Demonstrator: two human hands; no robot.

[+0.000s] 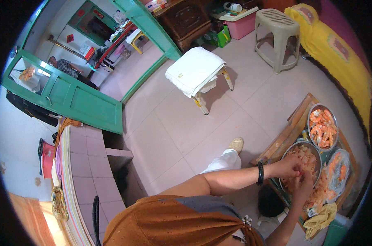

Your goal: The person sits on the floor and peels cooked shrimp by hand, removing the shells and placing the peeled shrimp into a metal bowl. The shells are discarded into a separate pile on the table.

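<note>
Both of my hands meet over a metal bowl (319, 164) holding pale pinkish-orange shrimp pieces or shells. My left hand (286, 168), with a dark bracelet on its wrist, and my right hand (303, 186) pinch a small reddish piece, seemingly shrimp, mostly hidden by the fingers. Beyond them stands a second metal bowl (337, 126) full of orange shrimp (323, 130). A clear plastic bag (341, 176) with a few shrimp on it lies right of my hands. Beside it, loose shells (323, 192) are heaped near a crumpled yellow cloth or bag (319, 220).
A low wood-edged table (286, 132) carries the bowls. A white-covered stool (196, 69) and a beige plastic stool (278, 37) stand on the tiled floor. Behind the green door (84, 98), a person (67, 67) sits in another room. A dark container (270, 201) is below the table.
</note>
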